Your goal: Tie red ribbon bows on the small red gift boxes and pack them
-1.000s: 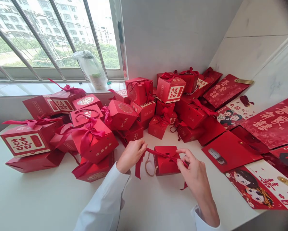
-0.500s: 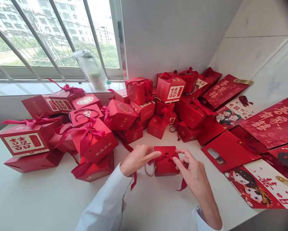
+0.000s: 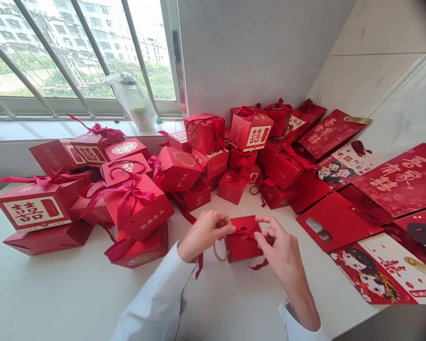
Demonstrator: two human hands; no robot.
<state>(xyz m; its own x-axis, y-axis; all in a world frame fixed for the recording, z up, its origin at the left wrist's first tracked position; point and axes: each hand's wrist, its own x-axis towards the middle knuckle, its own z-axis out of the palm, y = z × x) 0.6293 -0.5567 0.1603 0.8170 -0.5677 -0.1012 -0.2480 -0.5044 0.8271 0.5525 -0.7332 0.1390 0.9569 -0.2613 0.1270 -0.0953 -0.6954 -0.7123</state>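
A small red gift box (image 3: 241,244) sits on the white counter (image 3: 74,289) between both hands, with a twisted rope handle (image 3: 218,252) at its left side. A red ribbon (image 3: 247,233) is gathered across its top. The left hand (image 3: 205,234) comes in from a white sleeve (image 3: 156,298), its fingers (image 3: 224,229) pinched closed on the ribbon. The right hand (image 3: 282,248) has its fingers (image 3: 266,225) curled close over the ribbon's other side, one tail hanging below.

Further left, red boxes with bows and 囍 panels are heaped together, beside a plastic bag (image 3: 132,102) on the windowsill. To the right lie red envelopes (image 3: 337,222) and a cartoon couple card (image 3: 365,274).

Compared with the first frame, the hands have drawn closer and the ribbon no longer stretches wide.
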